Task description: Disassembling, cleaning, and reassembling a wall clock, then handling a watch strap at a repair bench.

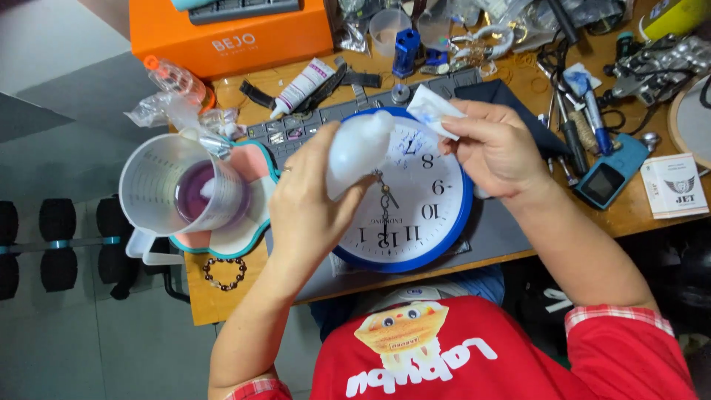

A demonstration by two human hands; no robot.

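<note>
Left hand [307, 196] fingers wrapped around soft white bottle [358, 148], tilted over wall clock [415, 194] lying face-up on desk. Right hand [495, 148], at clock's 2 o'clock edge, pinches white wipe [433, 111]. Measuring jug [174, 189] at 9 o'clock.

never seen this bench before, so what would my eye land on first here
The round wall clock with its blue rim lies face up at the middle of the cluttered desk. Over it, the left hand grips a pale squeeze bottle and the right hand pinches a white cloth. To the left stands a clear measuring jug with purple liquid; an orange box sits at the back.
</note>
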